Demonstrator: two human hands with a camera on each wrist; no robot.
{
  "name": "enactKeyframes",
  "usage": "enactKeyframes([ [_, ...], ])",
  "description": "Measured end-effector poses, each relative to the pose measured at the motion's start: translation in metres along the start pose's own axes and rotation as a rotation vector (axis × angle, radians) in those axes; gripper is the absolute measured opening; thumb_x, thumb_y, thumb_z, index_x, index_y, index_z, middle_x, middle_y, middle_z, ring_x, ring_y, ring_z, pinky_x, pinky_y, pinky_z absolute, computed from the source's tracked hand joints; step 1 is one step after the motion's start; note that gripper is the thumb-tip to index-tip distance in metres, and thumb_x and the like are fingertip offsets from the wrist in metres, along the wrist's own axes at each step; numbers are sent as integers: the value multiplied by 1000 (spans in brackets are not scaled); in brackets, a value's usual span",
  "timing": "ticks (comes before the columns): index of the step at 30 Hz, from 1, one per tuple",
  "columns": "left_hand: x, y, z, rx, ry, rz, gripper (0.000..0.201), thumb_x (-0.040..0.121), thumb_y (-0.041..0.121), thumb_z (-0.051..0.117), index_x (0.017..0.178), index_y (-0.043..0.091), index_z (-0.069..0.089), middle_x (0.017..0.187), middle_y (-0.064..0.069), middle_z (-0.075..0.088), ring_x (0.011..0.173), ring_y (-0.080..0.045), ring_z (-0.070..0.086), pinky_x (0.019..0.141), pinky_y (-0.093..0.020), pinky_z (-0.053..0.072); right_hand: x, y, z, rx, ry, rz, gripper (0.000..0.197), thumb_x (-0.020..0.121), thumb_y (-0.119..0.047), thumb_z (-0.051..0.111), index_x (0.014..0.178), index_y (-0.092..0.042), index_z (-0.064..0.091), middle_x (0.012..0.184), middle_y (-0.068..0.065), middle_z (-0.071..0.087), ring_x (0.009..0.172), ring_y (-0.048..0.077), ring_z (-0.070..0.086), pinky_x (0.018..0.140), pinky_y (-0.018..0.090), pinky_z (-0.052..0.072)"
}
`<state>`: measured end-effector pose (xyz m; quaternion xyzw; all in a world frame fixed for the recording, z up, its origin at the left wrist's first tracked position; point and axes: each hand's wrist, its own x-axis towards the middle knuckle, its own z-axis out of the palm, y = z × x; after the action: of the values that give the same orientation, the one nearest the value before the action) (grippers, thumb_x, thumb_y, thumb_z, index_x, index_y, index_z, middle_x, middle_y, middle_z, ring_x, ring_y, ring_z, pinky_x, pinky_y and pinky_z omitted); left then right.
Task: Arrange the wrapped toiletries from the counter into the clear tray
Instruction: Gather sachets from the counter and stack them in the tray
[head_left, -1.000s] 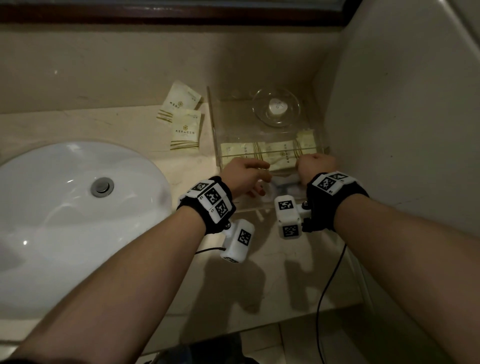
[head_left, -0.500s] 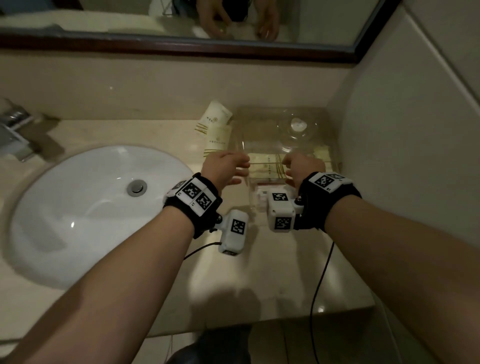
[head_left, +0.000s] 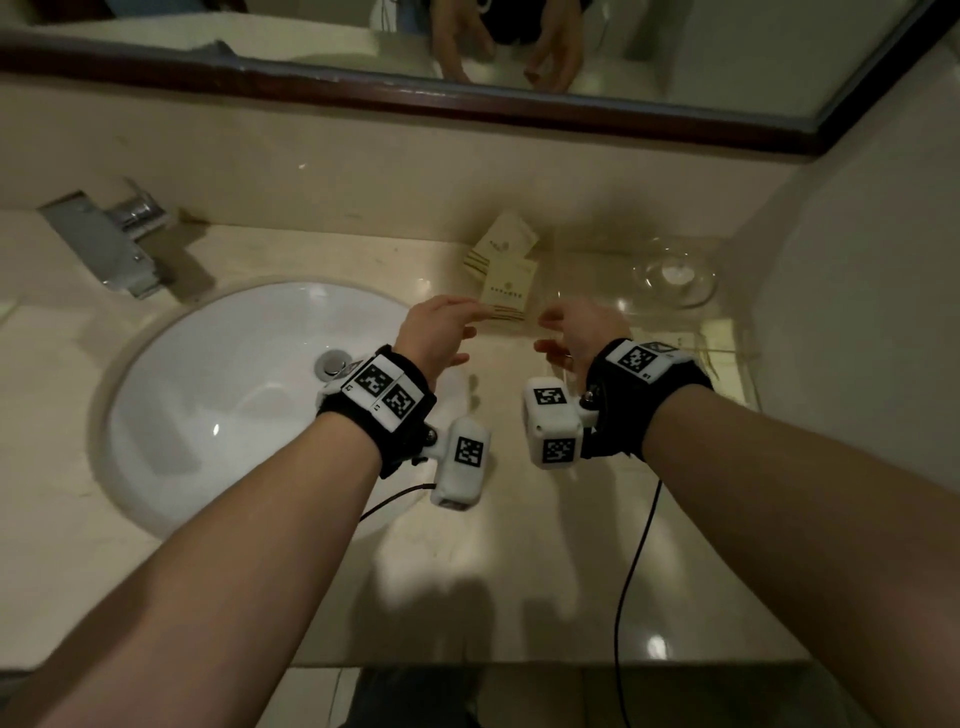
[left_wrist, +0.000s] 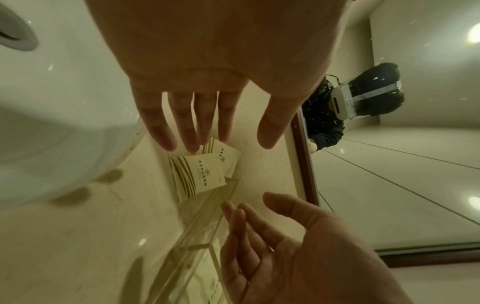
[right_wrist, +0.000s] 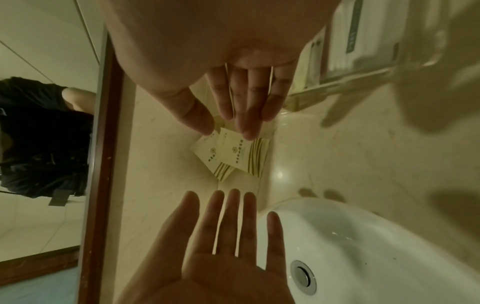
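both hands have come out of the clear tray (head_left: 727, 332) since the earlier frame and swung left toward the two packets (head_left: 506, 270) left on the counter (head_left: 519, 545). left hand (head_left: 441, 330) and right hand (head_left: 576, 332) both empty, fingers loosely spread, nothing pinched. packets overlap just left of the tray's left wall, against the backsplash; near packet (right_wrist: 241, 154) lies on top, long axis running roughly away from the body, striped end toward the person. key relation: packets sit ahead of and between the two hands; left fingertips (left_wrist: 192, 142) are just short of the striped end and look nearest, right fingertips (right_wrist: 246, 125) hover over the far end. several packets already lie in the tray's front section. my read: left hand takes the top packet, short carry right over the wall.
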<state>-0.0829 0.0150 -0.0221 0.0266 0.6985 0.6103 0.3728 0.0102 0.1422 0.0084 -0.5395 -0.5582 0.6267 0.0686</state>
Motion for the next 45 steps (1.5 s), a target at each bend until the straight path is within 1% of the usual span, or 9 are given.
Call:
enactKeyframes([
  [5,36,2,-1,38,-67,-39,25,88,23,68,112,17,70,110,-2,71,106,-18,62,82,-35,53,26,-9,23,-47,-52,47,16,93,-15,53,81,-14,64,98,2,71,61,18,67,53,25,45],
  [10,70,1,4,76,-125,-89,24,87,22,69,111,19,70,102,3,69,98,-14,60,70,-27,46,50,-16,39,-182,-38,65,31,92,-21,54,119,-9,61,102,5,71,60,18,72,50,25,52],
  [15,92,7,11,203,-206,-101,10,94,21,62,103,18,67,111,-7,66,103,-25,60,78,-34,46,76,-19,44,-269,-28,74,40,92,-13,58,131,-3,52,110,15,67,76,23,67,72,35,59],
  [20,106,3,9,240,-201,-95,24,91,23,67,110,9,72,104,-8,70,88,-20,61,72,-29,47,92,-19,45,-385,-27,61,8,93,-8,56,96,-15,61,96,7,62,80,19,64,70,27,57],
  [23,109,-1,7,256,-174,-71,23,88,15,70,109,6,72,91,-1,64,74,-8,54,60,-16,41,97,-15,46,-391,-24,61,25,90,-8,61,72,-23,51,83,2,61,68,13,61,58,21,53],
  [27,105,-6,3,261,-96,-110,20,76,13,81,88,11,65,73,1,61,60,-9,54,46,-15,41,92,-16,42,-410,-75,78,23,86,-12,68,72,-24,54,73,-3,59,61,10,58,55,20,50],
  [33,79,1,5,163,-115,-158,31,77,26,81,102,11,69,74,0,67,53,-13,54,50,-25,40,69,-20,24,-419,-106,25,8,79,-17,74,75,-15,67,66,3,59,52,18,48,50,28,39],
  [38,44,3,17,44,-83,-143,18,81,13,78,93,2,69,76,-10,72,52,-15,65,46,-23,47,44,-17,-9,-266,-15,10,28,73,-16,76,100,-10,73,83,4,69,64,15,54,68,34,51],
  [45,-9,2,49,-210,-57,-156,15,88,1,68,96,-9,62,76,-24,72,63,-25,73,56,-24,58,12,5,-57,-122,11,57,13,77,-21,71,88,-14,71,94,1,72,69,15,60,57,27,48],
])
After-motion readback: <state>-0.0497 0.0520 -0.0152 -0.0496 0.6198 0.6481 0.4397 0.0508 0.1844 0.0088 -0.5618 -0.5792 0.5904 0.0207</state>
